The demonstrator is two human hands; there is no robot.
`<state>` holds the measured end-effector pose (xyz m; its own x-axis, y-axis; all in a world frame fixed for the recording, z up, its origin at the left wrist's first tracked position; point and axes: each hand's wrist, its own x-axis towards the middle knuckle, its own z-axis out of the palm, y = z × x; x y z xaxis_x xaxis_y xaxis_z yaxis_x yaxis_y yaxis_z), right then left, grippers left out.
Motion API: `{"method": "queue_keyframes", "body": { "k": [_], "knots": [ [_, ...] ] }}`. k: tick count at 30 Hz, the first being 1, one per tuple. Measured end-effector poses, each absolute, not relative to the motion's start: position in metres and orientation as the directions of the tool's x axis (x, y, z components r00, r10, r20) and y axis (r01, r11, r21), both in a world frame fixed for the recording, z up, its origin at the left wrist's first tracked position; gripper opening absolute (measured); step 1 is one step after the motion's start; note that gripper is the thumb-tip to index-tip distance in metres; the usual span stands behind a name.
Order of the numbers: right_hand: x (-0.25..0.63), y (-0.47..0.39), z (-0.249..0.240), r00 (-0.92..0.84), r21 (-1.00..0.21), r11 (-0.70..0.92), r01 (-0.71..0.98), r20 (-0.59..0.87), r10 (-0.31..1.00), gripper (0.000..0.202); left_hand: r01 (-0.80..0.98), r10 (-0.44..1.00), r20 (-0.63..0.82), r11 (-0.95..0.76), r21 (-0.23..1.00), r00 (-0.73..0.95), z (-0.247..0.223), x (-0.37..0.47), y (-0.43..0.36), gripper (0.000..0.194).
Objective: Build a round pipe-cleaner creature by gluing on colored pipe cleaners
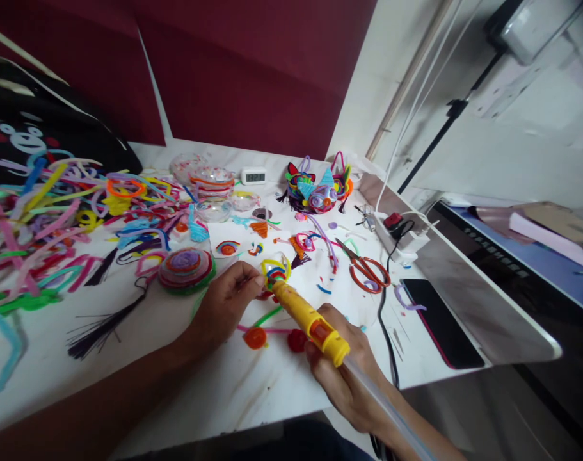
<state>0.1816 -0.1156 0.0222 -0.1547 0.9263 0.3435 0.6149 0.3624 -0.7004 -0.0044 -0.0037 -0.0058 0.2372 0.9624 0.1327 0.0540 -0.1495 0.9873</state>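
"While pipe cleaners [55, 218] heap up on the far left, what lies next along?"

"A round coiled disc [185, 266], then the left hand [224, 301], thumb and fingers pinching a small yellow-rimmed piece [276, 271]."

"Where's that piece?"

"Over the white table [253, 390], at the tip of the yellow glue gun [310, 320], which the right hand [346, 365] grips."

"And beyond?"

"Orange-handled scissors [368, 275], then a phone [442, 323]."

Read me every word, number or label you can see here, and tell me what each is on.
"13:21", as best I can tell: small white clock, digits slightly blurred.
Pale characters on the black panel at right: too blurred to read.
Any marks on the yellow glue gun: unreadable.
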Motion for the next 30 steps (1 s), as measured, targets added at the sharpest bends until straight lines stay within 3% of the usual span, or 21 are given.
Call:
{"method": "queue_keyframes", "body": {
  "k": [21,30],
  "knots": [
    [0.1848,-0.1148,0.0207,-0.034,-0.765,0.304,0.568,0.347,0.937,0.014,0.046,0.97,0.101,-0.114,0.992,0.22,-0.0014,-0.0034,-0.0053,0.016],
    [0.1819,-0.115,0.0217,-0.067,-0.747,0.313,0.587,0.34,0.938,0.014,0.053,0.967,0.116,-0.131,0.99,0.226,-0.0027,-0.0039,-0.0048,0.015]
  ]
}}
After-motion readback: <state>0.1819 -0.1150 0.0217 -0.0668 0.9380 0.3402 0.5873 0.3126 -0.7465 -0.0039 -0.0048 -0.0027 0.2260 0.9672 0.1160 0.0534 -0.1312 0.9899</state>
